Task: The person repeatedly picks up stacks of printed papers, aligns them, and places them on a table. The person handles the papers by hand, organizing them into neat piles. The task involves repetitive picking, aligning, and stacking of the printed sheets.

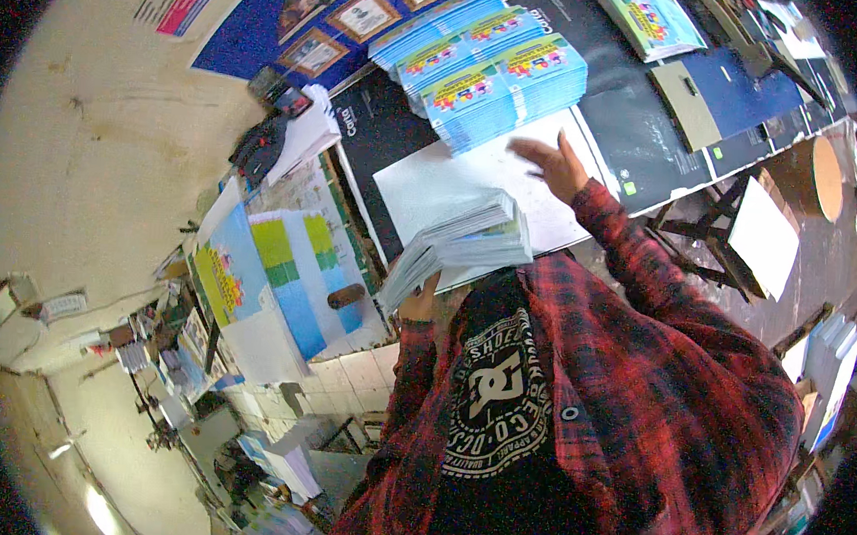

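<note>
Close to my body, a thick sheaf of paper booklets (470, 233) bends downward at its left end. My left hand (421, 300) is closed around that lower end, its fingers mostly hidden by the paper. The sheaf's other part rests over a large white sheet (550, 201) on the table. Raised above this sheet, my right hand (552, 165) holds nothing; its fingers are apart and slightly blurred. Just beyond it stand neat stacks of blue booklets (502, 100) with yellow and green covers, side by side in rows.
The black table covering (643, 133) extends right, with another booklet pile (650, 21) at the far edge. A grey and blue board (689, 107) lies there. To the left are printed cover sheets (292, 259) and a black tool (259, 147). A dark stool (720, 227) stands at right.
</note>
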`<state>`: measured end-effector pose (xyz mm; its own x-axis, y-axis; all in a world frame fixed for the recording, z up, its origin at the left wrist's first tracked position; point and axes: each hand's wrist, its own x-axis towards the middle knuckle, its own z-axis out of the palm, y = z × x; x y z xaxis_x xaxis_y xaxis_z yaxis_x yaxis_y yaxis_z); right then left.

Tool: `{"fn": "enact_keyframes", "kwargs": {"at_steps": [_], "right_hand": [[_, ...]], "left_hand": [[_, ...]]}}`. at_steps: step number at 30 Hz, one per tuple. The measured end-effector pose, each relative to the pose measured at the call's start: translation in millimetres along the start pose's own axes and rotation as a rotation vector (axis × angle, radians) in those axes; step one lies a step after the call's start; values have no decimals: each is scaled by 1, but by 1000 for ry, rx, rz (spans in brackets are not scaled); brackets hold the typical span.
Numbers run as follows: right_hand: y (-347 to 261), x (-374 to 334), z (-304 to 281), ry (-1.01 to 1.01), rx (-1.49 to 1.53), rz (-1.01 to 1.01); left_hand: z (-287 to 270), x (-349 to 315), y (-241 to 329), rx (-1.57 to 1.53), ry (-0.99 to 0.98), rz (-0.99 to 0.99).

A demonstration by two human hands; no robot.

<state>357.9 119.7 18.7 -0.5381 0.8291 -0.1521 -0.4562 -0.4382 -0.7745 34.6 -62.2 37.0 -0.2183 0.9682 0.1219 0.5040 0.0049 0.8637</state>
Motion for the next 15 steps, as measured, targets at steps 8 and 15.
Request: {"fn": "enact_keyframes", "kwargs": {"at_steps": [8,15], "right_hand": [[108,17,-14,262,-159,-100],[134,36,29,340,-336,-128]], "left_hand": [[3,-7,-11,77,33,-120],[-1,-6,-9,130,33,-154]]}}
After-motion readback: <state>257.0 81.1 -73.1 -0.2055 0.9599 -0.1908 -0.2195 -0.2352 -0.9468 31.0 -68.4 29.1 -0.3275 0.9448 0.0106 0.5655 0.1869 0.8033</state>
